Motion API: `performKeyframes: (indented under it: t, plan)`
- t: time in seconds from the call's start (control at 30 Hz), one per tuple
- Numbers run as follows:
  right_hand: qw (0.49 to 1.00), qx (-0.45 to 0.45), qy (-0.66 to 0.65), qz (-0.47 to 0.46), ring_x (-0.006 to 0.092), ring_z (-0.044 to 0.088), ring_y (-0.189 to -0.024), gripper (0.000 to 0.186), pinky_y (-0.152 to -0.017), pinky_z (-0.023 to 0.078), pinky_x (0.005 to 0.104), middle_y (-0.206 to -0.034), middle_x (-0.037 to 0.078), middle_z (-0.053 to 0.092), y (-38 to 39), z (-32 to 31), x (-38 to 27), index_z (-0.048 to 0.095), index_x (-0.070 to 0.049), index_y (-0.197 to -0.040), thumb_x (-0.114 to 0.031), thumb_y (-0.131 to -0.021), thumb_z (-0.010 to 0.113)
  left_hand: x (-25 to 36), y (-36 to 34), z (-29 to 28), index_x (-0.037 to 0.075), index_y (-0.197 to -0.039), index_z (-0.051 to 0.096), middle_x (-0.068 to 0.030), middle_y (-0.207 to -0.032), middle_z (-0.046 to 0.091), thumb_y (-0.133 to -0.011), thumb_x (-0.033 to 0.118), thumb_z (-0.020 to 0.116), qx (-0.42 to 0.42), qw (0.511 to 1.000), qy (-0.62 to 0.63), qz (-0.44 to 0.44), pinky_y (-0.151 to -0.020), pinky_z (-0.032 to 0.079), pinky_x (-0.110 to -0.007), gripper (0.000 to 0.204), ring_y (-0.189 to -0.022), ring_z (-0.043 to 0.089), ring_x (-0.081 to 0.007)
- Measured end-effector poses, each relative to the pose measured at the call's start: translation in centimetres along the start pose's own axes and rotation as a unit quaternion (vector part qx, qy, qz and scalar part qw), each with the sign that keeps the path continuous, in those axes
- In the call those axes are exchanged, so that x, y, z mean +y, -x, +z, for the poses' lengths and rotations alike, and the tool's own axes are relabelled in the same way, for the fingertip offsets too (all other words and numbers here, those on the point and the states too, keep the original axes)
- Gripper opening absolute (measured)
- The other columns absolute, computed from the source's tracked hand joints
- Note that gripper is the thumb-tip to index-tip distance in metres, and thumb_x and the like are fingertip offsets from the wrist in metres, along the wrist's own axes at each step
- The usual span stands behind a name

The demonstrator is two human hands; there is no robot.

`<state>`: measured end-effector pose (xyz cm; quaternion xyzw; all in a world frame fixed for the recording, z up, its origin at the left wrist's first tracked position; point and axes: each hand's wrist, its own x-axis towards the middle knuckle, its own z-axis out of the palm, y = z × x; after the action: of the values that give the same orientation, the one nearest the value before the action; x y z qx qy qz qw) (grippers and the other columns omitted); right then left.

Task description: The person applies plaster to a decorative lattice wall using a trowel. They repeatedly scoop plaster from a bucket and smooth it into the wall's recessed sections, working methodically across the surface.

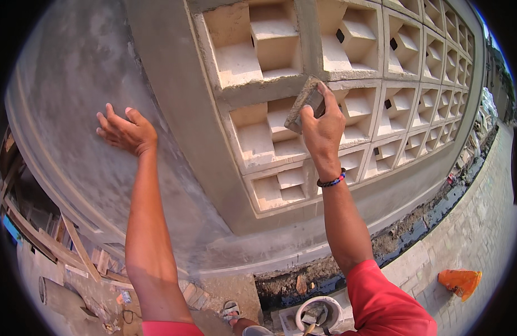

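My right hand point(324, 131) grips a small flat rectangular pad point(303, 103), grey and smeared with mortar; I cannot tell if it is a sponge or a float. It is in front of the mortar joint between cream ventilation blocks point(357, 105). A dark beaded bracelet point(332, 178) circles that wrist. With fingers apart and nothing in it, my left hand point(127, 130) is raised by the smooth grey plastered wall point(73, 84); whether it touches the wall is unclear. Between the wall and the blocks runs a grey plastered band point(182, 112).
Below the wall runs a wet ditch point(401, 241), with a paved path point(460, 218) beside it. A white bucket point(338, 313) holding tools stands near my feet. An orange bag point(460, 283) lies on the paving. Loose planks point(79, 246) and a concrete pipe point(59, 294) are at lower left.
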<state>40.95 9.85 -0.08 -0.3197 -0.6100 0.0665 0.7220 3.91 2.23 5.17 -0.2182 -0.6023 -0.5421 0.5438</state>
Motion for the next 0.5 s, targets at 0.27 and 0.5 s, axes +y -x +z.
performKeyframes:
  t: [0.27, 0.5]
  plan:
    - [0.997, -0.079, -0.008, -0.010, 0.0391, 0.063, -0.110, 0.055, -0.096, 0.049, 0.0450, -0.117, 0.028, 0.064, 2.9, 2.6, -2.8, 0.053, 0.008, -0.132, -0.007, -0.079, 0.061, 0.3, 0.1, 0.2, 0.018, -0.147, 0.038, -0.0178, -0.157, 0.028, -0.094, 0.034, 0.050, 0.003, 1.000, 0.019, 0.007, -0.113, 0.022, -0.061, 0.057, -0.143, 0.020, -0.0523]
    - [0.995, -0.035, -0.031, 0.091, 0.0402, 0.064, -0.105, 0.053, -0.091, 0.051, 0.0465, -0.117, 0.028, 0.064, 0.0, 0.1, -2.1, 0.051, 0.007, -0.129, -0.005, -0.079, 0.062, 0.3, 0.1, 0.0, 0.018, -0.147, 0.038, -0.0175, -0.157, 0.027, -0.094, 0.034, 0.050, -0.006, 1.000, 0.014, -0.003, -0.113, 0.021, -0.061, 0.057, -0.143, 0.020, -0.0521]
